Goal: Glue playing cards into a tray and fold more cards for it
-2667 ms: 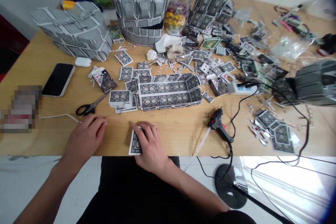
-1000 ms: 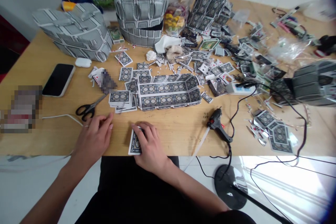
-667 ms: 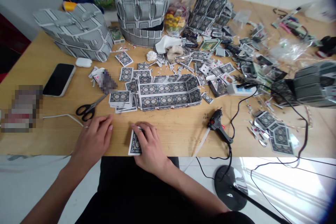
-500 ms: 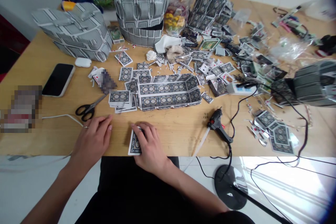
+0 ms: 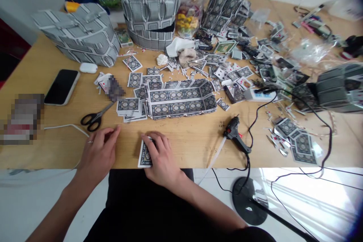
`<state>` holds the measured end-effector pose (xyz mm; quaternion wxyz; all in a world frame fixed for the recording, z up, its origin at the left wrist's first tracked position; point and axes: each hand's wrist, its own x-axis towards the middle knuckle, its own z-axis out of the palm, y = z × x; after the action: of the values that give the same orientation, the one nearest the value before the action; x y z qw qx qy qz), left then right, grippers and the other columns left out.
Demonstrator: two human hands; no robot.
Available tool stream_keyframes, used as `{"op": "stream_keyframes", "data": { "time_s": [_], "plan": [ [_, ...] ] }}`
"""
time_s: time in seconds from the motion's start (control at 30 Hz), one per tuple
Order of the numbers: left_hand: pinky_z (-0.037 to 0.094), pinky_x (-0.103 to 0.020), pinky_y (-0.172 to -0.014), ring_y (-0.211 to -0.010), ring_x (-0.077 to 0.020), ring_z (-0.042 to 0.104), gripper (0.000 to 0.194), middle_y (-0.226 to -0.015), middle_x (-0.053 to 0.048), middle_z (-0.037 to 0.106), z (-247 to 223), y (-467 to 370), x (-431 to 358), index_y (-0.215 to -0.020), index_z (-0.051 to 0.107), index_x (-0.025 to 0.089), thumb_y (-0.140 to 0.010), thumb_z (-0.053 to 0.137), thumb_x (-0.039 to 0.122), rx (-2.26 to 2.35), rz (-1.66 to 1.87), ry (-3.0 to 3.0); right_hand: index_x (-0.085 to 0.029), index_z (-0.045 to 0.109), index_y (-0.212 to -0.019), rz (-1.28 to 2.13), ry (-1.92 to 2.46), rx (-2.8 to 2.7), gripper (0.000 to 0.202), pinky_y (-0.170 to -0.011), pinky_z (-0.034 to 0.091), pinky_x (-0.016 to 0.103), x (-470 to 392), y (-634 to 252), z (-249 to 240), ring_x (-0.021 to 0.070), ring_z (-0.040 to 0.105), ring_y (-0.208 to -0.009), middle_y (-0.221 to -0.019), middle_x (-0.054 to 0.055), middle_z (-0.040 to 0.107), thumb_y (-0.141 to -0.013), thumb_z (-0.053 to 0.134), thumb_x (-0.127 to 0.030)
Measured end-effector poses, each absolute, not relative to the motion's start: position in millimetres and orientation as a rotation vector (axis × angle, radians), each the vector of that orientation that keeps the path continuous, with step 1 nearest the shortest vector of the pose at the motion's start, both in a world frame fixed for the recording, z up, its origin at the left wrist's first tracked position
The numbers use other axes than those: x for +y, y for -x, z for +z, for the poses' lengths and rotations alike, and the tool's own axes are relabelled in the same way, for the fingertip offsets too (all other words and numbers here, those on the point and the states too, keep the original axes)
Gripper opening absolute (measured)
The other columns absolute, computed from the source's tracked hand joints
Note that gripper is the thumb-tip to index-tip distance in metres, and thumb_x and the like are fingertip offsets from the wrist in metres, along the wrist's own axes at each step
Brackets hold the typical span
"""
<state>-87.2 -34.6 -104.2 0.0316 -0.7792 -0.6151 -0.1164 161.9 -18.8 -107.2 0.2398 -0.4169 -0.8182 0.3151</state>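
Observation:
My right hand (image 5: 161,155) rests at the table's front edge over a dark patterned playing card (image 5: 144,155). Its fingers curl across the card's right part, and the card's left side shows; whether more cards lie beneath is hidden. To the left, my left hand (image 5: 100,149) touches the tabletop with a ring on one finger. It holds nothing that I can see, its index finger stretched forward and the others partly bent. Just beyond it lie black-handled scissors (image 5: 95,119). A shallow open box made of playing cards (image 5: 181,100) stands ahead of both hands, beside a loose card pile (image 5: 129,106).
A glue gun (image 5: 235,134) with a trailing cord lies right of my hands. Woven card baskets (image 5: 76,38) stand at the back. Scraps and cut cards (image 5: 263,51) cover the right rear. A phone (image 5: 62,87) and a white earphone case (image 5: 88,68) are at left.
My left hand has turned slightly and drawn its fingers up a little, the index finger still pointing forward. My right hand stays on the card.

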Motion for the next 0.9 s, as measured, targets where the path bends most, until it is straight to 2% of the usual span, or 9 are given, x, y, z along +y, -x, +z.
{"op": "stream_keyframes", "data": {
  "time_s": [0.3, 0.9],
  "plan": [
    [0.049, -0.054, -0.097, -0.104, -0.0367, 0.061, 0.049, -0.121, -0.023, 0.063, -104.9, 77.3, -22.0, -0.147, 0.062, 0.010, -0.107, 0.046, 0.033, -2.007, -0.258, 2.301, -0.015, 0.037, -0.163, 0.860, 1.141, -2.243, 0.092, -0.121, 0.038, 0.052, -18.8, -161.6, -106.4, 0.0340, 0.040, -0.141, -0.145, 0.018, 0.050, -0.076, 0.065, -0.014],
    [0.054, -0.048, -0.096, -0.104, -0.0334, 0.062, 0.034, -0.113, -0.018, 0.062, -96.8, 68.2, -23.9, -0.134, 0.065, 0.009, -0.104, 0.054, 0.024, -1.875, -0.397, 2.299, -0.015, 0.036, -0.163, 0.895, 1.142, -2.226, 0.094, -0.122, 0.038, 0.053, -18.5, -161.8, -106.5, 0.0341, 0.040, -0.143, -0.146, 0.018, 0.050, -0.074, 0.065, -0.013]
  ]
}}
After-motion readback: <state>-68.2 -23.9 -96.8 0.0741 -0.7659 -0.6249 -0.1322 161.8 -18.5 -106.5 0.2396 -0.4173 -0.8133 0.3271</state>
